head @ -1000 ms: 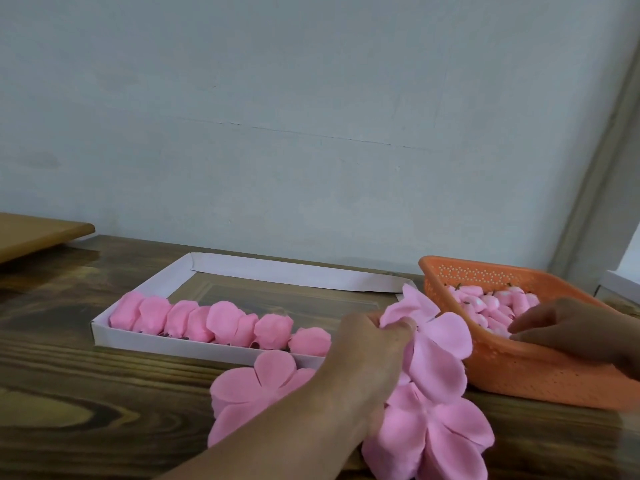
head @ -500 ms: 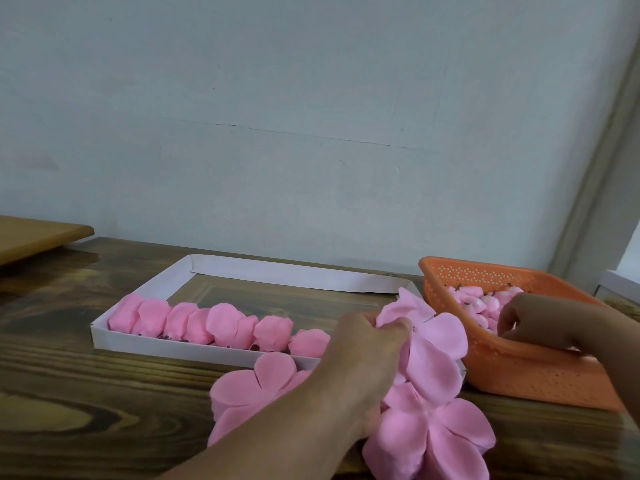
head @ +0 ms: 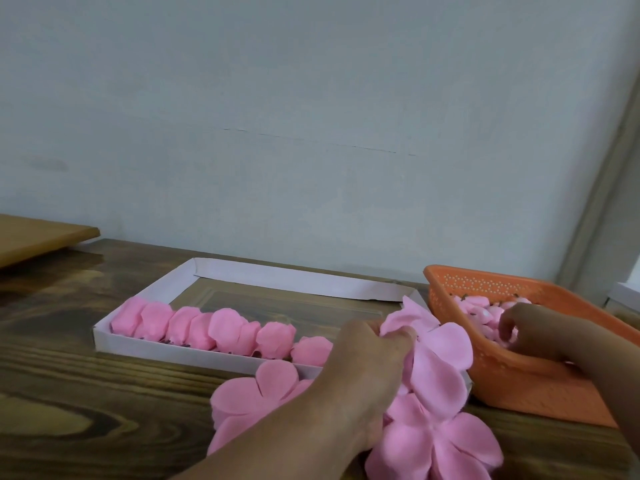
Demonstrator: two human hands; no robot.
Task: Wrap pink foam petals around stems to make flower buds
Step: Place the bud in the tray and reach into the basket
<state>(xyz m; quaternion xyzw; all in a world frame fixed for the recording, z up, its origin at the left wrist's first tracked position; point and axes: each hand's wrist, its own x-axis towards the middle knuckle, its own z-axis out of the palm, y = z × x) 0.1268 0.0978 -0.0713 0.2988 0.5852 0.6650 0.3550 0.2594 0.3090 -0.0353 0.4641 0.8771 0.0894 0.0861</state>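
Nearest to you, a flat pink foam petal sheet (head: 433, 445) with several lobes lies on the dark wood-grain tabletop (head: 86, 410) at the lower edge of the view. Your left hand (head: 367, 368) reaches in from the bottom, its forearm crossing a second petal sheet (head: 249, 396) that lies flat just in front of the white tray (head: 156, 348). The fingers (head: 398, 341) of the left hand are curled and grip a bunch of pink petals (head: 436, 362) at its upper end; the bunch hangs down from the grip and overlaps the near sheet. To the right, your right hand (head: 540, 337) reaches over the near wall of the orange perforated basket (head: 519, 386) and into it. Its fingers (head: 509, 327) are bent down among the small pink pieces (head: 481, 313) in the basket; you cannot tell whether they hold one. The basket stands on the tabletop just beside the right end of the tray, and the gripped petals lie between the two. Behind the left hand, the shallow white tray holds a row of finished pink flower buds (head: 221, 327) along its near wall, side by side and touching, from the left corner to a point beside the left hand. The far part of the tray shows its bare floor. At the far left, a lighter wooden board (head: 34, 237) sits above the tabletop level. Behind everything stands a pale wall (head: 311, 116).
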